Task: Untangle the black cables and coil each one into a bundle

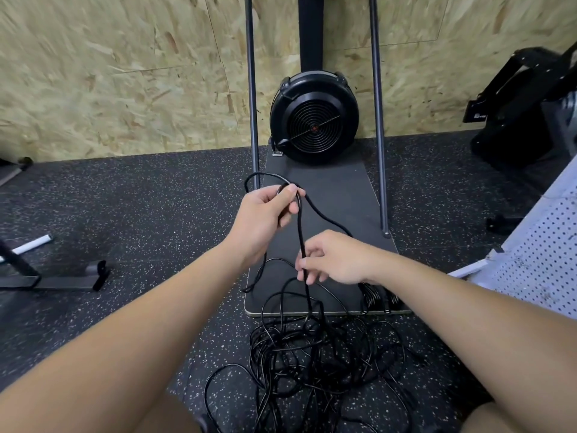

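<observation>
The left hand (pixel 265 214) is raised over the black board (pixel 337 195), fingers closed round a small loop of cable (pixel 301 226). The loop arches out to the far left of the fist, and a second strand drops away to the right, behind the right hand. Held high like this, the hand likely serves as the anchor on which turns of the coil are gathered, keeping them clear of the mess below.

The right hand (pixel 334 260) sits nearer and lower, thumb and fingertips pinched on the strand that runs straight down from the left fist. The strand looks taut between the two hands, which suggests the right is drawing length through its fingers and feeling for snags before the next turn is laid.

Below that pinch the strand falls into the tangle (pixel 312 354), a loose heap of many black loops lying on the speckled floor (pixel 125 198) just near of the board's edge, between the person's knees. Most of the cable lies in that heap, so by my reckoning the job is at an early stage: one cable being freed, only a turn or so gathered.

Beside the right wrist, on the board's near right corner, lies what may be a bundle (pixel 374 296) of cable, partly hidden by the forearm; I cannot tell whether it is finished. A round black fan (pixel 313 117) stands at the board's far end against the chipboard wall (pixel 125 73).
</observation>
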Available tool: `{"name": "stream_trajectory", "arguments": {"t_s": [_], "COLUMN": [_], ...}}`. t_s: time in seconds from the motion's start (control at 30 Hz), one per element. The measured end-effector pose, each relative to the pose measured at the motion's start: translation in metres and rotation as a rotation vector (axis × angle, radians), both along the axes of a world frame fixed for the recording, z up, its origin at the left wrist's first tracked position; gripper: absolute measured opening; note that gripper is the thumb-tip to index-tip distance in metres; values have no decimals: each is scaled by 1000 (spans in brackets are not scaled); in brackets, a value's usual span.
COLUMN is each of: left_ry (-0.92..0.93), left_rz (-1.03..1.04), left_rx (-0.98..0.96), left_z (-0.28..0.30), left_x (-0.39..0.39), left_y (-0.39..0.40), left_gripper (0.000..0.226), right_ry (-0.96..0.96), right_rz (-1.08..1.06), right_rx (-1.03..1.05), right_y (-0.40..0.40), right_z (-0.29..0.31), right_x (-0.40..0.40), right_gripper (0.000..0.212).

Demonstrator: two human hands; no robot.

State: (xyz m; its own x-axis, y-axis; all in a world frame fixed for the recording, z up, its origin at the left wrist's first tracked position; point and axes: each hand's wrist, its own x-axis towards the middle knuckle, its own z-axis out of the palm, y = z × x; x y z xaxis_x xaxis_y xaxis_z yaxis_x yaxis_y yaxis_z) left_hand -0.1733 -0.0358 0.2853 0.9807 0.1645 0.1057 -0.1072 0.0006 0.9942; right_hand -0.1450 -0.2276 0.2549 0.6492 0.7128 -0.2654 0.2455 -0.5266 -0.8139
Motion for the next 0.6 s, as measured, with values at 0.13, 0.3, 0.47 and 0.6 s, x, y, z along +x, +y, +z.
{"name": "stream_trajectory", "arguments": {"t_s": [0.13,0.3,0.47,0.6], "left_ry": [20,66,169,173], "left_rz": [0,20,-260,-322], "left_rx": [35,73,73,187], "left_z": [-2,-7,-17,-22], "left_x": [-5,-9,-20,-28], "left_y": [-2,4,-5,-19], "left_gripper": [31,27,31,20], "right_ry": [6,-37,226,264], "right_rz": [-12,-230,-482,-513], "right_rx": [37,365,838,866], "right_y": [-2,1,-11,-20], "right_z": [12,39,70,67], "right_x": [0,8,25,32], "right_gripper": [20,26,28,27]}}
